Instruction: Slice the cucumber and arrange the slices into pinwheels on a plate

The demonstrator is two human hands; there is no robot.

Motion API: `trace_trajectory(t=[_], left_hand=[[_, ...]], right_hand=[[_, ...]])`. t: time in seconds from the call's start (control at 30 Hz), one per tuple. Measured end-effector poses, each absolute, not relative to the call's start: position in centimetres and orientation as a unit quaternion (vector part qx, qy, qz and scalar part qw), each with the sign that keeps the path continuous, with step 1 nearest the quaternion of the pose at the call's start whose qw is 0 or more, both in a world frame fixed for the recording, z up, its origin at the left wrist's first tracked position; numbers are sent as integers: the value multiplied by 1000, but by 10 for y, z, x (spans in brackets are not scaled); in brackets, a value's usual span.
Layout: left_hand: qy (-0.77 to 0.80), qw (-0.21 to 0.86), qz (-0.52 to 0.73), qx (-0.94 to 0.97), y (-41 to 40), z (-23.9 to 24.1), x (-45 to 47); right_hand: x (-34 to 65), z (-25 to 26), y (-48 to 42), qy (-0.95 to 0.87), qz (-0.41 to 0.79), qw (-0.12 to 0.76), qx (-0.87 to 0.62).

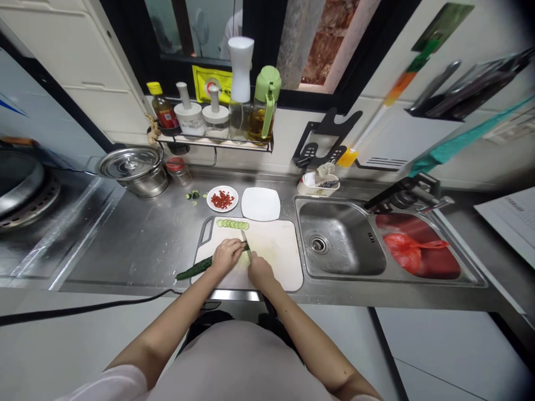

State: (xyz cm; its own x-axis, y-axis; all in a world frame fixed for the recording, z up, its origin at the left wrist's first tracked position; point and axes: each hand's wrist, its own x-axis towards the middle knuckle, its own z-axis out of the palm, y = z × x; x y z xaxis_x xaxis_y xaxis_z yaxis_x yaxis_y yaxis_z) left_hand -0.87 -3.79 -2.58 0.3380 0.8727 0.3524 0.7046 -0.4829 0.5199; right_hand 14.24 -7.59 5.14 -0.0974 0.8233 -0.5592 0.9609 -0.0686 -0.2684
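A dark green cucumber (195, 269) lies slantwise over the left part of the white cutting board (280, 253), its tail end reaching past the board's edge. My left hand (227, 254) is closed over it near the cut end. In my right hand (261, 272) is the handle of a kitchen knife (246, 240), whose blade stands at the cucumber's cut end, close to my left fingertips. Along the board's far edge lies a row of pale green cucumber slices (233, 224).
Behind the board are a plate of chopped red pieces (222, 199) and a white square plate (261, 204). Cucumber scraps (194, 195) lie left of them. A steel pot (144, 181) stands at back left. The sink (343, 239) is on the right, with a red bag (405, 252) in its second basin.
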Motion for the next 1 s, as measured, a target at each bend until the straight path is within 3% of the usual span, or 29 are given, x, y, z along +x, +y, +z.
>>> trace_trajectory(t=[1.0], left_hand=[[499, 146, 296, 801, -40, -23, -8]], right_hand=[[142, 53, -85, 662, -315, 117, 670]])
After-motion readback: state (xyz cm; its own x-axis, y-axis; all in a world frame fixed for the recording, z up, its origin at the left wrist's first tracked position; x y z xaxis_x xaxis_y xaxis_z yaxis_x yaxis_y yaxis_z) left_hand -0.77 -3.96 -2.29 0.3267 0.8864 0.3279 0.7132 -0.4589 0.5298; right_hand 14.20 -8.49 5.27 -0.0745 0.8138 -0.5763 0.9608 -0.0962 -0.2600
